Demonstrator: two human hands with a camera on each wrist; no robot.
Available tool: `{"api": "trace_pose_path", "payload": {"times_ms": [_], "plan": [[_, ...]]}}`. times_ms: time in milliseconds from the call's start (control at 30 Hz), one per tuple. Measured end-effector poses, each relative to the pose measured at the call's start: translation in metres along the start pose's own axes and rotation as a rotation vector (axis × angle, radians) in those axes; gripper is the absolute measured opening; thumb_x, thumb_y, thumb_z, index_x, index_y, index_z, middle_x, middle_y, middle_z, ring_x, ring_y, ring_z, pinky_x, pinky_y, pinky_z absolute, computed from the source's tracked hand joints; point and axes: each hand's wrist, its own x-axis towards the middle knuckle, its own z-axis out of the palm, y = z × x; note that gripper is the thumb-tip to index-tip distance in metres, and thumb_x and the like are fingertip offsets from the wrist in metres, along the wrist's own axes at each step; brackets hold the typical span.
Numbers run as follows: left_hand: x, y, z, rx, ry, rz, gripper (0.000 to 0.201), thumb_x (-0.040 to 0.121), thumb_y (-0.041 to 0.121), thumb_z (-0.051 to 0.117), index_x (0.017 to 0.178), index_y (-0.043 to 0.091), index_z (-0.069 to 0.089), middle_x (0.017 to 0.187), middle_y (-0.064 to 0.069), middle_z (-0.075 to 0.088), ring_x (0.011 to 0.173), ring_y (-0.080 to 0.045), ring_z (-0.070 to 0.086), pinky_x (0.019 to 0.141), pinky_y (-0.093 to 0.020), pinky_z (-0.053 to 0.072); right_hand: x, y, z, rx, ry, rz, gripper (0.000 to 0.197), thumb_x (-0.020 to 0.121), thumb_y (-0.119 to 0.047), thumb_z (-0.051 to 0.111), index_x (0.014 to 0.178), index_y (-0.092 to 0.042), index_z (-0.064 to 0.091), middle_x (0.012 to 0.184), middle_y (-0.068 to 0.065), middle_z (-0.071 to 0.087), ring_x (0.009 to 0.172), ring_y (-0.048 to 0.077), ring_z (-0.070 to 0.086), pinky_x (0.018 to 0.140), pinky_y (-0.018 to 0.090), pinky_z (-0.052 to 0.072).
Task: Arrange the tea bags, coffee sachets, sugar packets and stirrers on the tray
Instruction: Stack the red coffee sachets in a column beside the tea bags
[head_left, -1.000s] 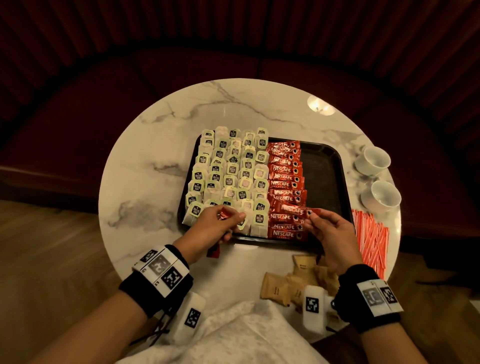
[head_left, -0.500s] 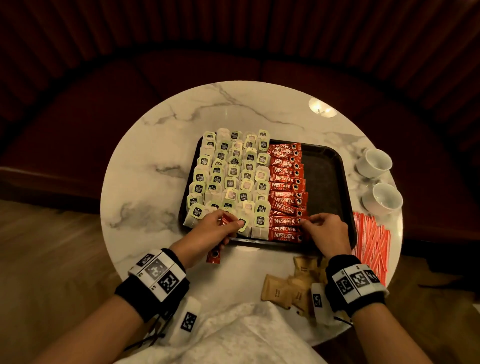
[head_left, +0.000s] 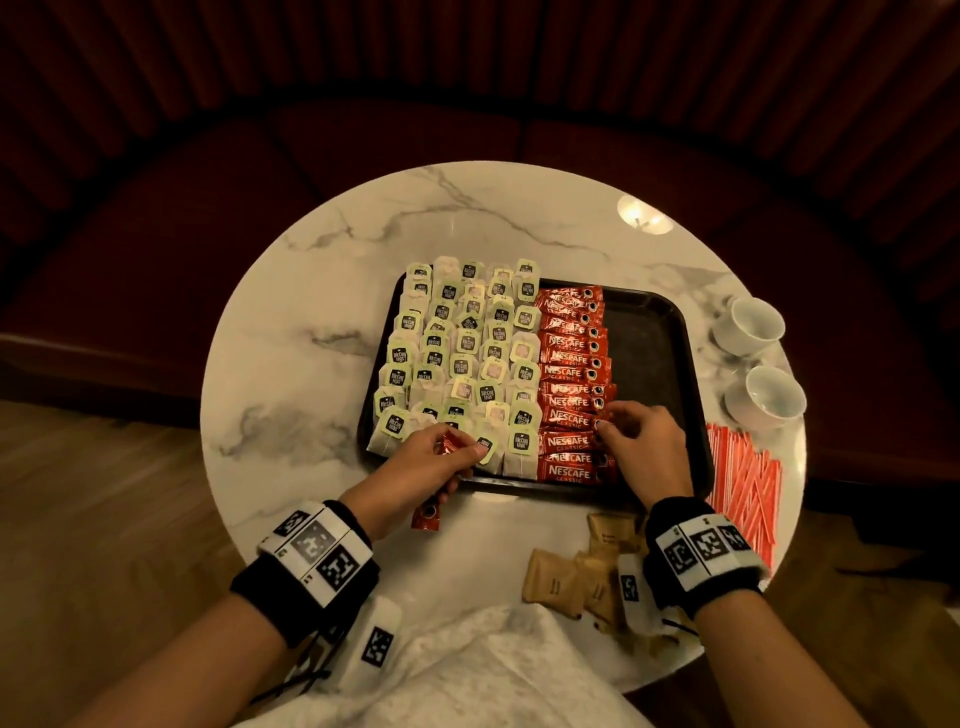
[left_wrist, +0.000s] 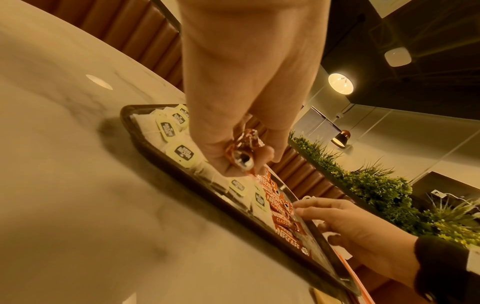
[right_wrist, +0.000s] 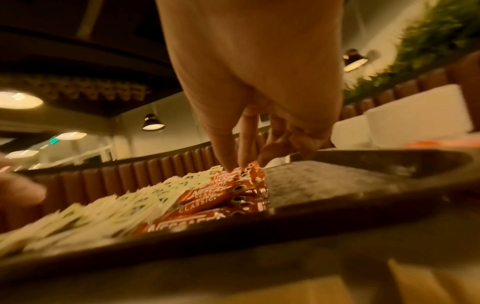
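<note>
A black tray (head_left: 649, 353) holds rows of green-tagged tea bags (head_left: 457, 358) on its left and a column of red coffee sachets (head_left: 569, 374) down the middle. Its right part is bare. My left hand (head_left: 415, 462) hovers at the tray's near left edge and grips a small bundle of red sachets (left_wrist: 242, 144), whose lower end (head_left: 426, 517) sticks out below the fist. My right hand (head_left: 618, 426) touches the right end of a sachet in the column, fingertips (right_wrist: 233, 164) down on the top one (right_wrist: 207, 195).
Brown sugar packets (head_left: 571, 571) lie on the marble table in front of the tray. Orange stirrers (head_left: 743, 483) are laid along the tray's right side. Two white cups (head_left: 753, 325) (head_left: 769, 397) stand at the far right. A white cloth (head_left: 467, 675) covers the near edge.
My right hand lowered the sachet it held onto the near part of the column, and its fingertips now rest on that sachet's right end. The left hand has barely moved.
</note>
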Motion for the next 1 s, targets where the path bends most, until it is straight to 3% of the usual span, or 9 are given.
{"api": "trace_pose_path", "payload": {"times_ms": [167,400,533,667,733,833,933,1000], "plan": [[-0.001,0.0,0.001,0.012,0.0,0.001,0.025,0.092,0.025,0.065,0.11,0.007,0.06,0.077,-0.003,0.061,0.054,-0.007,0.048,0.049,-0.018,0.041,0.005,-0.015,0.01,-0.247,-0.036,-0.247,0.032,0.093,-0.032,0.065,0.124,-0.025,0.066,0.125,0.001,0.055,0.118,0.022,0.05,0.106,0.044,0.04],[-0.002,0.002,0.0,-0.008,-0.003,0.002,0.024,0.092,0.024,0.065,0.109,0.008,0.06,0.078,-0.003,0.061,0.054,-0.007,0.048,0.049,-0.018,0.041,0.015,-0.024,0.016,-0.424,-0.142,-0.302,0.031,0.093,-0.035,0.064,0.124,-0.031,0.067,0.129,0.001,0.054,0.12,0.023,0.048,0.105,0.043,0.036],[-0.001,0.002,0.001,-0.039,-0.03,-0.002,0.022,0.094,0.028,0.061,0.106,0.01,0.061,0.077,-0.002,0.061,0.056,-0.007,0.05,0.051,-0.018,0.042,0.014,-0.024,0.015,-0.347,-0.175,-0.275,0.029,0.092,-0.031,0.066,0.121,-0.027,0.069,0.128,0.001,0.055,0.121,0.022,0.05,0.108,0.047,0.038],[0.0,0.01,0.007,-0.237,-0.026,-0.009,0.023,0.102,0.019,0.045,0.101,0.004,0.063,0.074,-0.005,0.06,0.054,-0.009,0.055,0.051,-0.02,0.048,0.001,-0.031,0.004,0.036,-0.136,-0.195,0.023,0.094,-0.023,0.065,0.116,-0.022,0.069,0.127,0.0,0.056,0.117,0.017,0.054,0.102,0.042,0.048],[0.0,0.015,0.009,-0.376,-0.027,0.045,0.027,0.104,0.017,0.039,0.1,0.001,0.061,0.08,-0.01,0.065,0.062,-0.013,0.065,0.06,-0.023,0.056,-0.015,-0.041,-0.001,0.153,-0.196,-0.225,0.018,0.095,-0.024,0.064,0.112,-0.024,0.07,0.118,-0.004,0.061,0.107,0.009,0.058,0.095,0.033,0.051],[-0.002,0.022,0.01,-0.411,-0.019,0.178,0.031,0.104,0.022,0.036,0.107,0.006,0.063,0.102,-0.012,0.072,0.095,-0.019,0.071,0.087,-0.029,0.055,-0.041,-0.054,-0.003,0.24,-0.466,-0.258,0.022,0.094,-0.039,0.059,0.109,-0.026,0.069,0.1,-0.013,0.069,0.091,-0.002,0.063,0.085,0.022,0.052],[-0.004,0.024,0.012,-0.399,0.008,0.27,0.031,0.103,0.029,0.036,0.111,0.017,0.064,0.118,-0.002,0.07,0.113,-0.015,0.064,0.1,-0.031,0.047,-0.057,-0.064,0.002,0.378,-0.661,-0.192,0.036,0.088,-0.049,0.057,0.108,-0.02,0.069,0.098,-0.003,0.073,0.09,0.004,0.068,0.077,0.022,0.055],[-0.004,0.023,0.013,-0.411,0.003,0.29,0.033,0.1,0.036,0.037,0.114,0.023,0.063,0.123,0.004,0.068,0.119,-0.01,0.06,0.104,-0.031,0.043,-0.065,-0.068,0.007,0.502,-0.725,-0.122,0.032,0.089,-0.038,0.063,0.11,-0.014,0.067,0.1,0.003,0.074,0.093,0.014,0.071,0.079,0.026,0.058]]}}
